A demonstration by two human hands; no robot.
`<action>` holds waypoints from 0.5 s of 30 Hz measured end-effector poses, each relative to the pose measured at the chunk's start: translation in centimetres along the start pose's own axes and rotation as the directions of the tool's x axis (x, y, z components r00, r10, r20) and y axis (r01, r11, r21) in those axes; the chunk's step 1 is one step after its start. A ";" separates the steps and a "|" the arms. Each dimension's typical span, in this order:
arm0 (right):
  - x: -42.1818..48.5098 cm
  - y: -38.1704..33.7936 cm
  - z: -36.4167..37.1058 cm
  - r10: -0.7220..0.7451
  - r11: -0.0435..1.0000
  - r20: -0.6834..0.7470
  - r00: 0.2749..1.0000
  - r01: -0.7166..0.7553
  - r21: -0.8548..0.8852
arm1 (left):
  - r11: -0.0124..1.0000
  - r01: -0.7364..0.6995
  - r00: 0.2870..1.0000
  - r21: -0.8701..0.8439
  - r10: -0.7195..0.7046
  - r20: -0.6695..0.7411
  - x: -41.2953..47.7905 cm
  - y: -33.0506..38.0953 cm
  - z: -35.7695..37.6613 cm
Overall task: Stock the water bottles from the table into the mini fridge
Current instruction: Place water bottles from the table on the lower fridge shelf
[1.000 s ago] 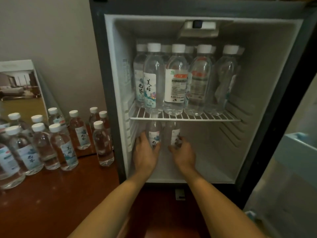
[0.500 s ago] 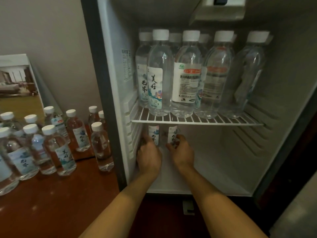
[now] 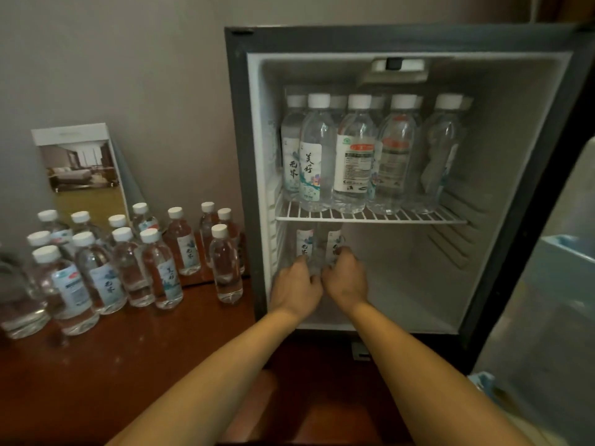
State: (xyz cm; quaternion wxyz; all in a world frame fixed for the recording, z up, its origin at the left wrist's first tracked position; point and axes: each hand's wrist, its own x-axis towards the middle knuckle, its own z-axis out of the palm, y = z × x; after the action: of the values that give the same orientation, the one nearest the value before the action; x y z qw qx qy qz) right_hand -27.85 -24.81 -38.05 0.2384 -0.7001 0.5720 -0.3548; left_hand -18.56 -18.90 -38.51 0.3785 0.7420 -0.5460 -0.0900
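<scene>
— The table (image 3: 96,375)?
— Reddish-brown wood, polished, with a soft gloss.
— The water bottles (image 3: 161,272)?
— Clear, shiny plastic, with white matt-looking caps and printed paper-like labels.
— Inside the mini fridge (image 3: 521,175)?
— Smooth, pale plastic lining; its frame is dark and matt. The shelf (image 3: 370,217) is white coated wire.

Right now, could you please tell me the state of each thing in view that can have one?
Mini fridge: door open.
Wire shelf: loaded with upright, capped bottles.
Lower compartment: two upright bottles at the left, the rest bare.
Left hand: closed on the left bottle.
Right hand: closed on the right bottle.
Table bottles: upright, capped, unstocked.
Picture card: leaning on the wall.
</scene>
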 end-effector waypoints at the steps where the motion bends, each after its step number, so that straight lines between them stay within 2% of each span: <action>1: -0.8 -0.5 -0.4 -0.020 1.000 -0.005 1.000 0.020 -0.013 | 1.000 -0.010 1.000 -0.012 0.010 0.009 -0.7 0.2 -0.8; 4: -3.2 -2.4 -1.4 -0.085 0.995 -0.019 0.996 0.084 -0.050 | 0.999 -0.034 0.998 -0.012 0.035 0.054 -2.7 0.3 -3.7; 9: -7.5 -5.8 -1.5 -0.220 0.975 -0.079 0.972 0.218 -0.035 | 0.998 -0.051 0.999 0.042 0.051 0.009 -6.1 -1.3 -8.9; 15: -11.0 -9.4 1.6 -0.333 0.942 0.029 0.942 0.331 0.053 | 0.998 -0.007 0.993 0.070 0.015 -0.120 -8.6 -5.1 -13.7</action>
State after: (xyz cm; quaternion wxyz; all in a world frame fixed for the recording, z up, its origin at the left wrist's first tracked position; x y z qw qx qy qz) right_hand -21.73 -12.06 -34.58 0.2024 -0.7871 0.4326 -0.3904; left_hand -10.63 -4.39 -34.68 0.3851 0.7558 -0.5290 -0.0239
